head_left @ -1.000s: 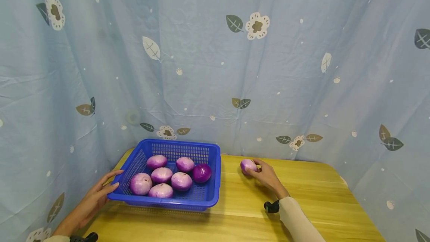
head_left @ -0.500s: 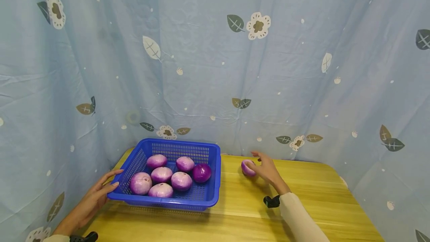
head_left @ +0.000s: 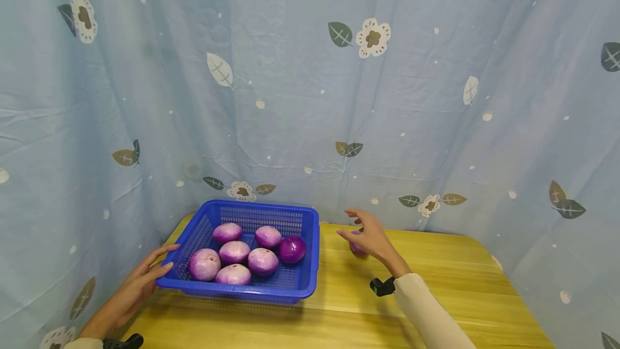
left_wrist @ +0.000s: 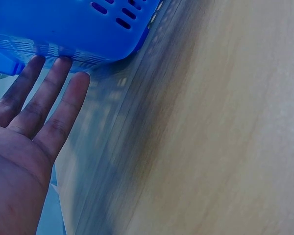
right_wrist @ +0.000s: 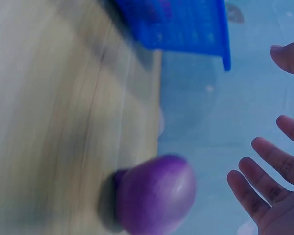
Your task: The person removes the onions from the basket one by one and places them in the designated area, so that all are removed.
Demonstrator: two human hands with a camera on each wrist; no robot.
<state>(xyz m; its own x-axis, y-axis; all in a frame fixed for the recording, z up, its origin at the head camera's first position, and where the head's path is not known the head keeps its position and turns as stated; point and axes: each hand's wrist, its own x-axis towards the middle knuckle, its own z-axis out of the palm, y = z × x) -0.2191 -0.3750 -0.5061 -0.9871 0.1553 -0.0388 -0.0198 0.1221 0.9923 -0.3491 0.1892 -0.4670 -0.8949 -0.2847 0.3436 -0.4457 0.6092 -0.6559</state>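
A blue plastic basket (head_left: pixel 316 252) stands at the left of the table, with several red onions (head_left: pixel 234 252) lying in it. My left hand (head_left: pixel 132 288) touches the basket's left side with its fingertips; three straight fingers (left_wrist: pixel 59 105) meet the wall in the left wrist view. To the right of the basket, one red onion (head_left: pixel 357 249) sits on the table, partly covered by my right hand (head_left: pixel 373 238) in the head view. That hand hovers over the onion with spread fingers and holds nothing. The right wrist view shows the onion apart from the fingers.
The wooden table (head_left: pixel 460 273) stretches to the right of the basket and in front of it. A blue curtain (head_left: pixel 290 123) with leaves and flowers hangs right behind the table and along both sides.
My right hand has let go of the onion on the table, then risen and shifted left over it. The left hand and the basket stay put.
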